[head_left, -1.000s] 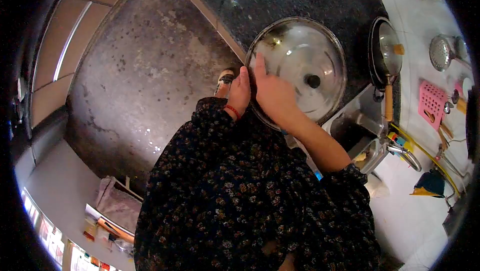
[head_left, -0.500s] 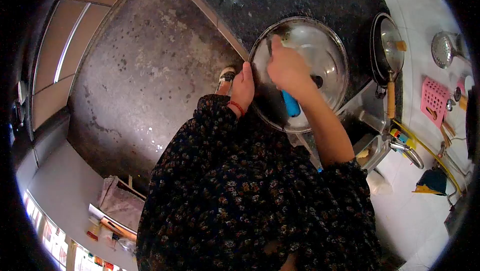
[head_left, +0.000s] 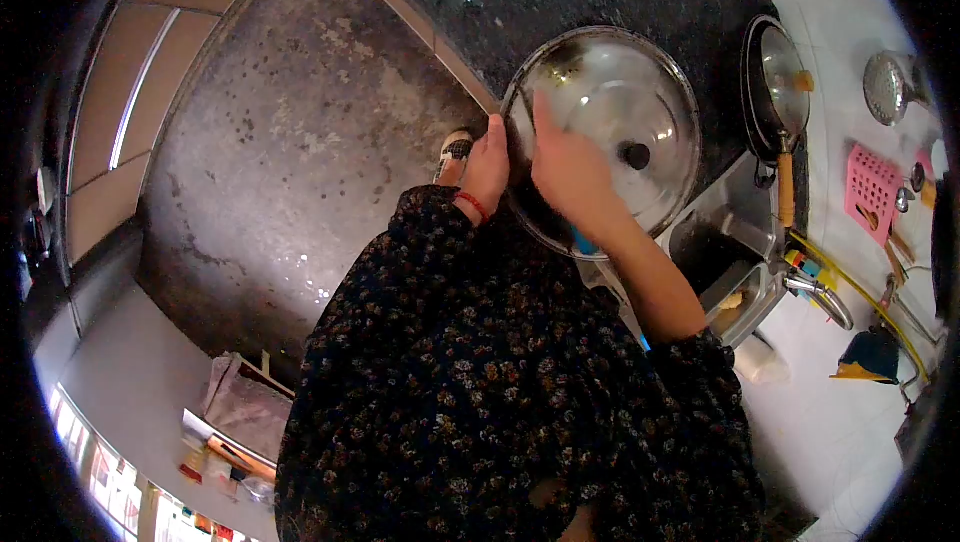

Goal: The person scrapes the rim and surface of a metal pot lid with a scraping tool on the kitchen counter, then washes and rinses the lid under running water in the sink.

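Observation:
A large round pan lid [head_left: 660,92] with a black knob [head_left: 634,155] lies over the dark counter's front edge. My left hand [head_left: 487,167] grips its left rim, thumb pointing up along the edge. Above the lid's left part is my right hand [head_left: 575,172], with the index finger stretched forward and the other fingers curled under. A blue handle [head_left: 585,243] shows below the right palm; the working end of this tool is hidden by the hand. Greenish-brown residue [head_left: 562,72] marks the lid near the far rim.
To the right are a steel sink [head_left: 740,217] and a tap [head_left: 815,287]. A wok with a glass lid [head_left: 780,72] stands by the tiled wall. Utensils and a pink perforated holder [head_left: 872,187] hang there. A concrete floor [head_left: 280,142] lies to the left.
My right hand has shifted slightly left and nearer to me, uncovering the black knob and the residue. Less of the blue handle shows. My left hand keeps its place on the rim.

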The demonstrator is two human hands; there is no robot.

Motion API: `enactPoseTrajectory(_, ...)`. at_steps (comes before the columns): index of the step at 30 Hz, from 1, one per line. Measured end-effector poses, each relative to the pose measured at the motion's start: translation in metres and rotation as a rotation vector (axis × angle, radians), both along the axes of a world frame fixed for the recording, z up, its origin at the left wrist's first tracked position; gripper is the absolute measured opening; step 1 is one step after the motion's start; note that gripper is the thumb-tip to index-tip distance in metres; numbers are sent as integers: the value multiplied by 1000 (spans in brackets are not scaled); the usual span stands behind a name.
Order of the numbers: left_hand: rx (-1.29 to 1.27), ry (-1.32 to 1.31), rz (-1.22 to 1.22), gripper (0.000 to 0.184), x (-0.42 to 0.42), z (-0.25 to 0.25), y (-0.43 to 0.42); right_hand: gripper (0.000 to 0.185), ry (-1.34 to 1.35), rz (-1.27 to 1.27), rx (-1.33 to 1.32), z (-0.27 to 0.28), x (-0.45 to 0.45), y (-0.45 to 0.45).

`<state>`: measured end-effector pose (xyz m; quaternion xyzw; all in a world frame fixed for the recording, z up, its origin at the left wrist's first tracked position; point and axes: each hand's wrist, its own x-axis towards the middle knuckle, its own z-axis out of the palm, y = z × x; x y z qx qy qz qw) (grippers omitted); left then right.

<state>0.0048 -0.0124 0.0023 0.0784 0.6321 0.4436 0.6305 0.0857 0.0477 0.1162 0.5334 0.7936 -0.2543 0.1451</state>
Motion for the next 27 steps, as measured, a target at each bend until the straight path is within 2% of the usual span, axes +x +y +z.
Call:
enactPoseTrajectory(2,11,137,-78,72,4,-13,-2,59,35,-83,52,-7,-3,8)
enactPoseTrajectory(6,-34,112,-74,74,0,14,4,58,33,-165,47,-8,-9,9)
enactPoseTrajectory(11,-30,47,-135,74,-1,-6,3,62,-20,33,-8,0,-5,1)
enactPoseTrajectory(14,19,-5,-92,73,4,-37,-3,66,-43,132,32,-1,0,-12)
enactPoseTrajectory(18,-17,-160,-77,65,-2,-22,-1,59,-109,250,56,1,3,-25)
enactPoseTrajectory(22,-41,-202,-52,59,-3,-9,4,59,-90,272,74,-6,12,-43)
enactPoseTrajectory(26,-144,-134,-58,57,-2,-23,3,65,-118,212,96,-8,10,-53)
enactPoseTrajectory(27,-59,-83,-72,57,0,-36,-1,69,-134,193,105,-8,9,-54)
